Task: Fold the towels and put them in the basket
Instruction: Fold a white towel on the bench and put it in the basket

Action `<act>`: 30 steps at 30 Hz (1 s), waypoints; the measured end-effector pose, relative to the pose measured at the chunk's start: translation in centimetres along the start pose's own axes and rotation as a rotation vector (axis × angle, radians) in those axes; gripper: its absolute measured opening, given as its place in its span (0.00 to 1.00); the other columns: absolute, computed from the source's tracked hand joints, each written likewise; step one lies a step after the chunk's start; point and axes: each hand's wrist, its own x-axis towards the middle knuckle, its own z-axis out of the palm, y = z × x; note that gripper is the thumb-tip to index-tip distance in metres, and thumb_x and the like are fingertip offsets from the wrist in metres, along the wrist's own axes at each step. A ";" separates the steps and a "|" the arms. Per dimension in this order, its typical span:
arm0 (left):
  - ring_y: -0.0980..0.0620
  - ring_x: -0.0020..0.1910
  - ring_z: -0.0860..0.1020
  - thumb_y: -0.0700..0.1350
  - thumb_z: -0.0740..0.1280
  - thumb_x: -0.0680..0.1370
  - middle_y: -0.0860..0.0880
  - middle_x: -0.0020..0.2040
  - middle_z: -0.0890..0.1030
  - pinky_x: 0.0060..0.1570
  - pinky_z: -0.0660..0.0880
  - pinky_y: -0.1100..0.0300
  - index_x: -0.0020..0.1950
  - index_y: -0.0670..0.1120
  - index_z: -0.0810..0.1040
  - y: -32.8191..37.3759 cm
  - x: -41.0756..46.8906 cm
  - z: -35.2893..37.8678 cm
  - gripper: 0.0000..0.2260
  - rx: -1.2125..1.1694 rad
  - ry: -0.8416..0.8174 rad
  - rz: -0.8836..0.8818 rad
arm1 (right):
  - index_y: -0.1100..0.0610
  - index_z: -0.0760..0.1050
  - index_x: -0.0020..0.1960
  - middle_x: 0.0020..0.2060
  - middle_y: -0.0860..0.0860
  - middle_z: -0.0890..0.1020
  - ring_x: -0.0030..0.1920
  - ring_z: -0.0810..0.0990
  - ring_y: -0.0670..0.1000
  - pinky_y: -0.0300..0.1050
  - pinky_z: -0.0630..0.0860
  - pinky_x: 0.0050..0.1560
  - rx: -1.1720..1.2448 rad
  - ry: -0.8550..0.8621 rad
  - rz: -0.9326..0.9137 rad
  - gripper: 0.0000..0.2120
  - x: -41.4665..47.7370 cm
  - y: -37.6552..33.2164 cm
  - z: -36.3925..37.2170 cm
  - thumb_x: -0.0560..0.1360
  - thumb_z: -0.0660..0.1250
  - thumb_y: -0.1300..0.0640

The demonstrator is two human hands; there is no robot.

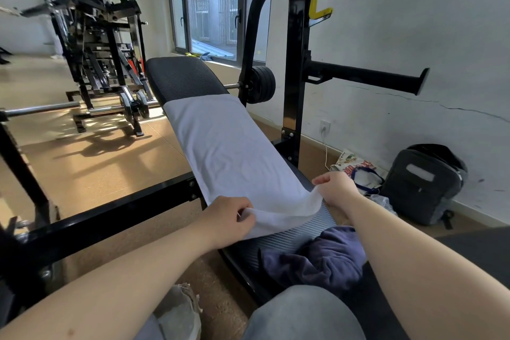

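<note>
A white towel (229,152) lies spread lengthwise along the black padded bench (185,77). My left hand (226,219) pinches the towel's near left corner, and my right hand (336,190) pinches its near right corner, lifting the near edge slightly off the pad. A crumpled dark blue towel (317,257) sits on the bench close to me, just below the white one. No basket is in view.
The bench's black rack uprights (296,63) and a weight plate (262,84) stand behind it on the right. A dark backpack (422,182) and a printed bag (356,171) lie by the wall. A weight machine (96,36) and a barbell (41,109) occupy the left floor.
</note>
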 end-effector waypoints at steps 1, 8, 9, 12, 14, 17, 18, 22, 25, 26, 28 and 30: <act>0.56 0.32 0.75 0.62 0.58 0.73 0.54 0.35 0.78 0.28 0.67 0.66 0.41 0.55 0.74 0.0 0.0 -0.4 0.12 0.016 0.052 -0.016 | 0.53 0.84 0.54 0.49 0.52 0.84 0.44 0.81 0.53 0.39 0.77 0.41 0.051 0.007 -0.007 0.15 -0.1 -0.3 -0.1 0.76 0.64 0.66; 0.53 0.33 0.76 0.54 0.63 0.80 0.51 0.31 0.76 0.31 0.69 0.56 0.35 0.50 0.72 -1.1 0.5 -2.5 0.15 -0.017 0.322 -0.123 | 0.52 0.83 0.59 0.49 0.51 0.84 0.41 0.79 0.51 0.46 0.77 0.44 0.154 0.019 -0.104 0.20 0.2 -1.5 0.3 0.74 0.62 0.67; 0.54 0.33 0.76 0.55 0.63 0.80 0.51 0.31 0.76 0.31 0.69 0.56 0.36 0.50 0.72 -1.4 0.7 -2.9 0.16 -0.028 0.350 -0.130 | 0.50 0.84 0.57 0.47 0.50 0.84 0.39 0.78 0.50 0.44 0.75 0.42 0.162 0.039 -0.119 0.18 0.3 -1.8 0.3 0.74 0.64 0.66; 0.57 0.31 0.76 0.54 0.62 0.81 0.56 0.30 0.77 0.29 0.67 0.59 0.34 0.52 0.73 -2.2 1.2 -4.0 0.16 -0.097 0.439 -0.167 | 0.48 0.85 0.50 0.39 0.48 0.85 0.35 0.79 0.50 0.45 0.78 0.38 0.235 0.079 -0.163 0.11 0.8 -3.0 0.7 0.75 0.68 0.61; 0.57 0.32 0.77 0.54 0.62 0.82 0.56 0.31 0.77 0.31 0.73 0.56 0.35 0.53 0.76 -2.9 1.6 -4.7 0.16 -0.154 0.485 -0.203 | 0.46 0.84 0.47 0.38 0.48 0.85 0.35 0.81 0.50 0.45 0.79 0.36 0.327 0.090 -0.182 0.10 1.2 -4.0 1.0 0.75 0.68 0.59; 0.49 0.34 0.82 0.54 0.62 0.82 0.50 0.36 0.81 0.37 0.82 0.48 0.43 0.49 0.80 -3.9 2.5 -6.1 0.14 -0.227 0.516 -0.255 | 0.44 0.84 0.43 0.36 0.46 0.86 0.33 0.81 0.47 0.40 0.79 0.33 0.457 0.104 -0.177 0.09 2.1 -5.7 1.4 0.76 0.68 0.56; 0.50 0.32 0.82 0.55 0.62 0.82 0.49 0.39 0.82 0.34 0.81 0.52 0.44 0.52 0.80 -4.3 2.8 -6.6 0.12 -0.242 0.528 -0.267 | 0.43 0.84 0.43 0.36 0.45 0.86 0.34 0.81 0.46 0.39 0.80 0.33 0.491 0.104 -0.172 0.08 2.5 -6.3 1.6 0.76 0.69 0.55; 0.55 0.29 0.83 0.54 0.63 0.83 0.54 0.42 0.83 0.32 0.79 0.59 0.46 0.60 0.79 -5.6 4.0 -8.4 0.08 -0.315 0.570 -0.290 | 0.46 0.83 0.47 0.45 0.48 0.84 0.49 0.81 0.50 0.43 0.83 0.35 0.615 0.086 -0.153 0.05 4.4 -8.4 2.1 0.79 0.70 0.55; 0.56 0.30 0.82 0.53 0.64 0.83 0.56 0.44 0.84 0.34 0.78 0.59 0.48 0.60 0.80 -6.7 5.1 -9.8 0.07 -0.333 0.582 -0.297 | 0.47 0.83 0.47 0.41 0.48 0.84 0.46 0.84 0.52 0.49 0.85 0.39 0.617 0.102 -0.174 0.05 6.3 -10.0 2.3 0.79 0.69 0.55; 0.56 0.30 0.82 0.53 0.64 0.83 0.57 0.45 0.84 0.33 0.78 0.61 0.49 0.59 0.82 -7.1 5.5 -10.2 0.07 -0.336 0.591 -0.292 | 0.47 0.83 0.47 0.37 0.46 0.84 0.42 0.85 0.51 0.53 0.86 0.43 0.596 0.111 -0.187 0.05 7.0 -10.4 2.4 0.79 0.69 0.54; 0.56 0.32 0.82 0.53 0.65 0.83 0.58 0.45 0.84 0.31 0.75 0.67 0.52 0.57 0.83 -7.7 6.2 -11.0 0.07 -0.341 0.608 -0.281 | 0.48 0.82 0.48 0.33 0.45 0.82 0.39 0.84 0.50 0.57 0.85 0.49 0.547 0.126 -0.213 0.04 8.7 -11.3 2.6 0.79 0.68 0.53; 0.56 0.36 0.81 0.52 0.65 0.83 0.57 0.46 0.84 0.31 0.75 0.67 0.53 0.56 0.83 -8.4 7.2 -11.8 0.07 -0.350 0.619 -0.276 | 0.47 0.81 0.48 0.33 0.46 0.82 0.38 0.83 0.50 0.57 0.85 0.50 0.513 0.140 -0.240 0.04 10.1 -12.3 3.1 0.79 0.68 0.52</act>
